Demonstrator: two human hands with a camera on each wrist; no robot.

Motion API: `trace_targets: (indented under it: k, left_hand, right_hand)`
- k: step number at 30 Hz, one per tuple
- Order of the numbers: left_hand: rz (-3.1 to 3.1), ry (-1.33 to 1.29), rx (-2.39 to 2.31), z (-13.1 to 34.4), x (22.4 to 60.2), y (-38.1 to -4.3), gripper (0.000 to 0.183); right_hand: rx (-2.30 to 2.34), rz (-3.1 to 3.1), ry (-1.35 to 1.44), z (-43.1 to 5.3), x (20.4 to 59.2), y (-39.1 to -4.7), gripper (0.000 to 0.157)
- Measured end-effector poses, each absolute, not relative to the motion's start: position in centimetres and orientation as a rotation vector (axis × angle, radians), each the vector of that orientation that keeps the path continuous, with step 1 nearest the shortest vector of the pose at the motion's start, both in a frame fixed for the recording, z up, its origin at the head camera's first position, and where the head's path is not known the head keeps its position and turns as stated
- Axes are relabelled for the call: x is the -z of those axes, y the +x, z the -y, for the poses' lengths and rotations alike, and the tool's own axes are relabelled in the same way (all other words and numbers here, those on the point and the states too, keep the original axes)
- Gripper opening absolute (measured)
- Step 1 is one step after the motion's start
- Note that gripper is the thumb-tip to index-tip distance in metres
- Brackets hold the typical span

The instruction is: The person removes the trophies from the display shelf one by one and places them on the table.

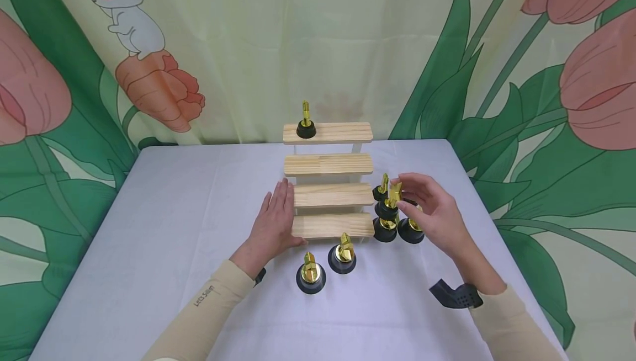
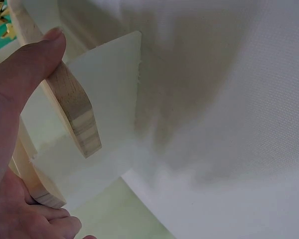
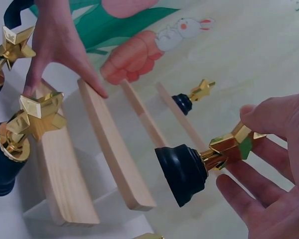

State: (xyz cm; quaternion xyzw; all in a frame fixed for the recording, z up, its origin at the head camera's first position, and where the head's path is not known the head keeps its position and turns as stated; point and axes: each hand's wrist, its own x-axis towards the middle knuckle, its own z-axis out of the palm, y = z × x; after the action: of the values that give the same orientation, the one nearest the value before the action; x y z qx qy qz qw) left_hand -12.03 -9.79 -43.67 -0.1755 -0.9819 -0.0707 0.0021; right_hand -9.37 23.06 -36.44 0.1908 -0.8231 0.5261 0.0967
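A four-tier wooden display rack [image 1: 334, 195] stands mid-table, its boards on pale supports. My left hand [image 1: 272, 218] rests against the rack's left ends, fingers straight; in the left wrist view its thumb [image 2: 45, 50] touches a board end. My right hand [image 1: 432, 209] pinches a gold star trophy [image 3: 182, 172] by its star, thumb opposite fingers; its black base hangs tilted near the rack's right side. Another star trophy [image 1: 306, 123] stands on the top board, at the left. Two star trophies, one nearer [image 1: 311, 275] and one farther right [image 1: 342, 256], stand before the rack.
Several more trophies [image 1: 411, 231] cluster on the table just right of the rack, partly hidden by my right hand and the held trophy. A white cloth [image 1: 199, 212] covers the table. Behind hangs a curtain [image 1: 238, 46] printed with tulips and a rabbit.
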Motion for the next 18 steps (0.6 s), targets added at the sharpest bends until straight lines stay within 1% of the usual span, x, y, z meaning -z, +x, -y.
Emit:
trace_targets:
  k: [18]
  left_hand:
    - [3.043,-0.559,0.201,9.8,43.7,-11.8,0.141]
  right_hand:
    - [-1.543,2.466,0.569,-23.5,37.9,-7.4,0.049]
